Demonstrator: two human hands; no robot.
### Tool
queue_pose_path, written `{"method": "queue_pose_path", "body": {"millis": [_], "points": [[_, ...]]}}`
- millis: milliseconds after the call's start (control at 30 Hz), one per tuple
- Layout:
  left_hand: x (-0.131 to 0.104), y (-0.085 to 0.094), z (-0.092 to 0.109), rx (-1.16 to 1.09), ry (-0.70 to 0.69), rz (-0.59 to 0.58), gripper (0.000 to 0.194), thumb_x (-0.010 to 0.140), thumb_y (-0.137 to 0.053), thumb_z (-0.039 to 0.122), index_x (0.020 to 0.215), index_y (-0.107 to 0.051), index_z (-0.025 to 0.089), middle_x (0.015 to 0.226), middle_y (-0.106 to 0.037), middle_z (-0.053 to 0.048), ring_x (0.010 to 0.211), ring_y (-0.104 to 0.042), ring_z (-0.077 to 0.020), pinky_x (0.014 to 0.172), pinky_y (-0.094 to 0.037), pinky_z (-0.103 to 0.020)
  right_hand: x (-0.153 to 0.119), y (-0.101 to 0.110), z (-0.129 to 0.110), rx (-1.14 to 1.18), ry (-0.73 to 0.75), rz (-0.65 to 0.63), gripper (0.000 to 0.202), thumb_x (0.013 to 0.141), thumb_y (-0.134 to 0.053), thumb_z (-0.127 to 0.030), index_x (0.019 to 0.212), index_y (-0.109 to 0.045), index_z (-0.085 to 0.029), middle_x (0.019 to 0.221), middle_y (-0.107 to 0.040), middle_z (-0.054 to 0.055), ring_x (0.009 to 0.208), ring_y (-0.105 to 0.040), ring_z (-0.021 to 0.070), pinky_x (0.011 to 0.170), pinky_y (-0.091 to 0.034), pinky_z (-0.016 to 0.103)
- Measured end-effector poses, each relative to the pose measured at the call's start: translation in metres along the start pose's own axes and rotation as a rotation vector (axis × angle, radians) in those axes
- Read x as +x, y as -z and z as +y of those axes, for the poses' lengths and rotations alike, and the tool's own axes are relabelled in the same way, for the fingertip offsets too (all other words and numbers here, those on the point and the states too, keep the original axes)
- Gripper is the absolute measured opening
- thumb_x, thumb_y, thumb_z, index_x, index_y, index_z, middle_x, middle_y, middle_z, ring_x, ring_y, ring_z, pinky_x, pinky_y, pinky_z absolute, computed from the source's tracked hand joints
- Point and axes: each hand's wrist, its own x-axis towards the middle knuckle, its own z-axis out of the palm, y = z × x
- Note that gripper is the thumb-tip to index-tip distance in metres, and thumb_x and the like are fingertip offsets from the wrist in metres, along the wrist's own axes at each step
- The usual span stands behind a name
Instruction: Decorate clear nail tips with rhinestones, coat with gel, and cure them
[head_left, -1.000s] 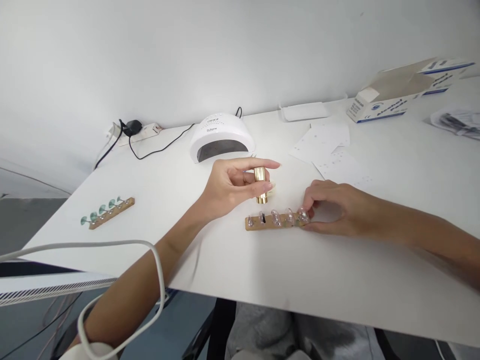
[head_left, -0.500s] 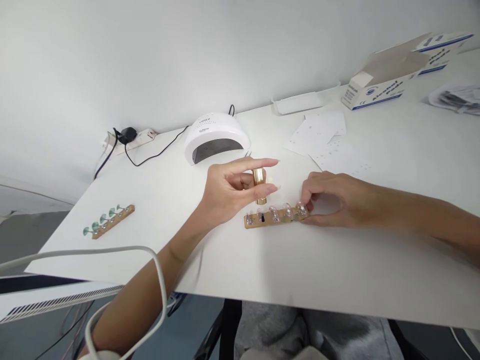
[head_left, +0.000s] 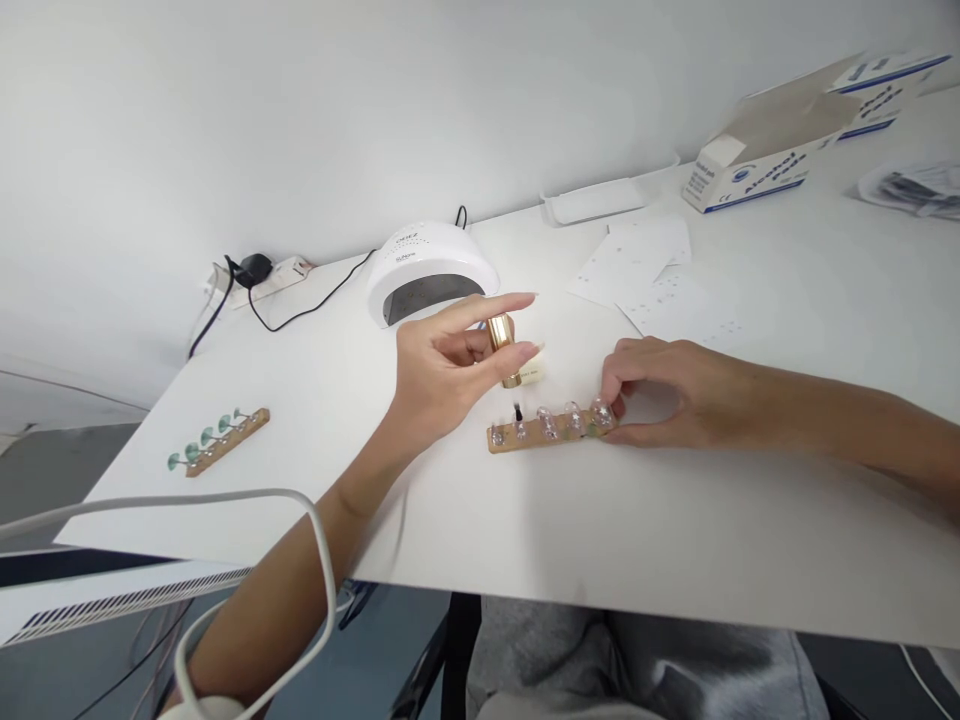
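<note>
A gold cap (head_left: 501, 335) is pinched in my left hand (head_left: 454, 365), and a small dark brush tip (head_left: 517, 411) points down below it. Under the brush lies a wooden strip (head_left: 532, 435) bearing several clear, glittery nail tips (head_left: 574, 418). The tip of the brush is at the second nail from the left. My right hand (head_left: 667, 393) grips the strip's right end between thumb and fingers. A pale yellow bottle (head_left: 532, 370) shows partly behind the gold cap.
A white nail lamp (head_left: 431, 270) stands behind my left hand. Speckled sheets (head_left: 675, 300), a white tray (head_left: 600, 203) and an alcohol pads box (head_left: 757, 170) are at the back right. Another wooden strip (head_left: 232, 443) with green holders lies left. A white cable (head_left: 300, 500) crosses my left forearm.
My left hand has moved up and slightly left with the gold cap, lifting the brush toward the nail's far edge. More of the yellow bottle shows. My right hand keeps its hold.
</note>
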Motion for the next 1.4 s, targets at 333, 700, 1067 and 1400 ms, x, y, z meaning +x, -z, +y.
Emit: {"method": "queue_pose_path", "body": {"millis": [333, 700, 1067, 1400], "points": [[-0.0047, -0.0038, 0.0006, 0.055, 0.000, -0.101, 0.032, 0.074, -0.072, 0.019, 0.106, -0.071, 0.024, 0.071, -0.059, 0.000, 0.054, -0.053, -0.0064, 0.049, -0.053, -0.021, 0.0012, -0.0004, -0.0008, -0.010, 0.000, -0.003, 0.018, 0.076, -0.066, -0.041, 0.077, -0.061, -0.024, 0.083, -0.063, 0.003, 0.082, -0.059, 0.0222, 0.073, -0.044, 0.037], [-0.0035, -0.0029, 0.0028, 0.004, -0.043, 0.003, 0.031, 0.073, -0.072, 0.019, 0.104, -0.072, 0.024, 0.063, -0.056, 0.002, 0.053, -0.049, -0.0071, 0.044, -0.046, -0.022, 0.0006, -0.0003, -0.0021, -0.002, -0.016, 0.004, 0.018, 0.075, -0.067, -0.040, 0.074, -0.060, -0.024, 0.081, -0.063, 0.003, 0.082, -0.058, 0.0223, 0.074, -0.044, 0.037], [-0.0071, -0.0063, 0.0009, 0.086, -0.125, -0.112, 0.031, 0.076, -0.069, 0.015, 0.107, -0.070, 0.017, 0.064, -0.052, 0.002, 0.056, -0.048, -0.0060, 0.046, -0.042, -0.019, 0.0006, 0.0018, -0.0077, 0.007, -0.042, -0.018, 0.021, 0.075, -0.067, -0.043, 0.074, -0.059, -0.023, 0.083, -0.064, 0.003, 0.083, -0.058, 0.0229, 0.078, -0.041, 0.038], [-0.0057, -0.0065, -0.0047, 0.093, -0.160, -0.056, 0.030, 0.078, -0.067, 0.016, 0.107, -0.070, 0.023, 0.062, -0.053, 0.001, 0.058, -0.051, -0.0084, 0.049, -0.043, -0.022, 0.0006, 0.0006, -0.0076, -0.004, -0.037, -0.005, 0.022, 0.075, -0.066, -0.045, 0.075, -0.060, -0.023, 0.083, -0.063, 0.003, 0.082, -0.059, 0.0218, 0.076, -0.042, 0.037]]}}
